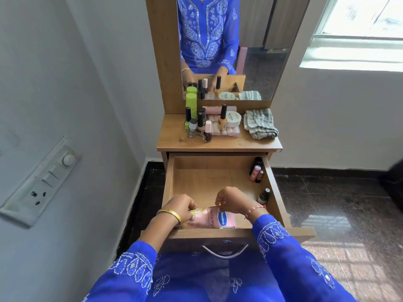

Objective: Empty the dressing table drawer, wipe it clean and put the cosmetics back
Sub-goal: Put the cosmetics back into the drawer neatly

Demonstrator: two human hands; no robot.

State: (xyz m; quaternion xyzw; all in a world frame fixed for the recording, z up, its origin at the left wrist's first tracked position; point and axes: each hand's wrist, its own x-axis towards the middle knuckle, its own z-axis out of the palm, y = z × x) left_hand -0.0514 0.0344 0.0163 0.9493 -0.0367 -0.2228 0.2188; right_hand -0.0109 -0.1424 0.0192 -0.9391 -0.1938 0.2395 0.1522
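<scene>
Down at the near end of the open drawer [214, 184], seen from the head camera, a pink Vaseline bottle [212, 219] lies on its side with its long axis running left to right, parallel to the drawer's front panel. It is pale pink with a blue Vaseline label toward its right end, and the lettering reads sideways. Its left end shows a yellowish patch under the fingers; which end bears the cap I cannot tell. The left hand [182, 209], a gold bangle on its wrist, has its grip curled round the bottle's left end. The right hand [232, 198], a red thread on its wrist, pinches the bottle's upper edge near the label with curled fingertips.

Against the drawer's right wall stand a few small dark and red bottles [256, 173] toward the back, and a dark bottle with a pale cap [263, 196] nearer the front. The drawer floor between them and the hands is bare wood.

On the counter [174, 140] above, nail polish bottles [201, 125] cluster at the left beside a tall green container [191, 104], a clear case [224, 129] carries a round white jar [233, 118], and a folded striped cloth [259, 124] lies to the right. The mirror [261, 62] behind repeats them.
</scene>
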